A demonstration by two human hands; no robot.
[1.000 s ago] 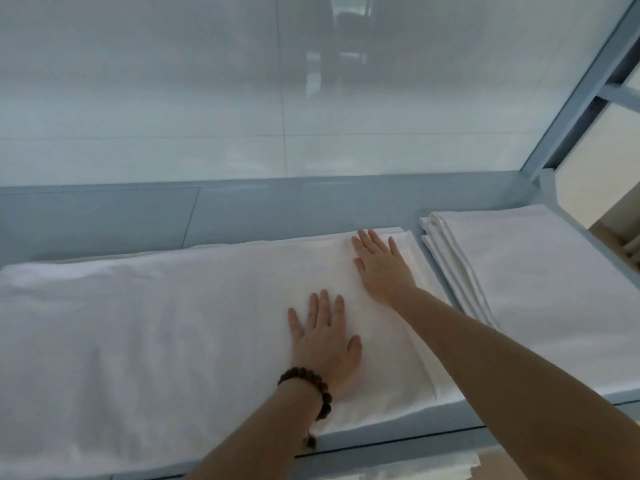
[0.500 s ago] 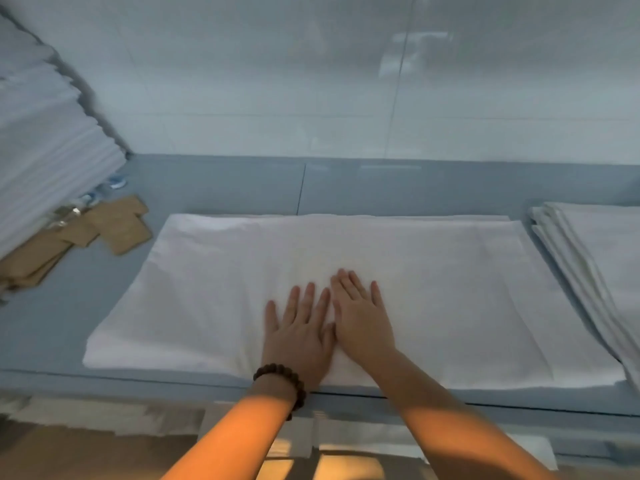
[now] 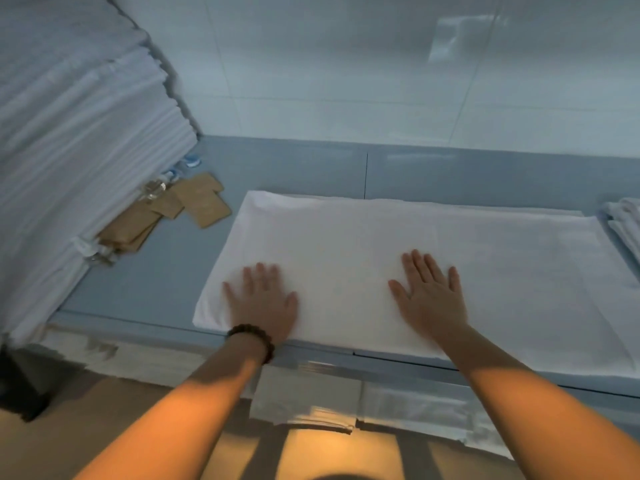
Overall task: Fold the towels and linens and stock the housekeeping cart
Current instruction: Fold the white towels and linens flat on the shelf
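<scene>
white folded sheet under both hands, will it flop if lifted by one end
Probably floppy: the folded sheet lies limp under the left hand and right hand, so a lifted end would likely sag. Likely light: few thin layers. Pushed, it may wrinkle, not slide.

Folded sheet (image 3: 381,244) lies flat in the middle of the worktop (image 3: 149,282), its near edge along the worktop's near rim; left hand (image 3: 266,303) flat on its near-left corner, right hand (image 3: 433,299) flat near the middle, the two well apart; tall stack of linens (image 3: 69,150) on the left end; card packets (image 3: 199,202) between stack and sheet, against the stack's foot; second folded pile (image 3: 623,223) at the right, just beside the sheet; wall (image 3: 346,64) behind; more linen (image 3: 308,400) on a shelf below.
</scene>
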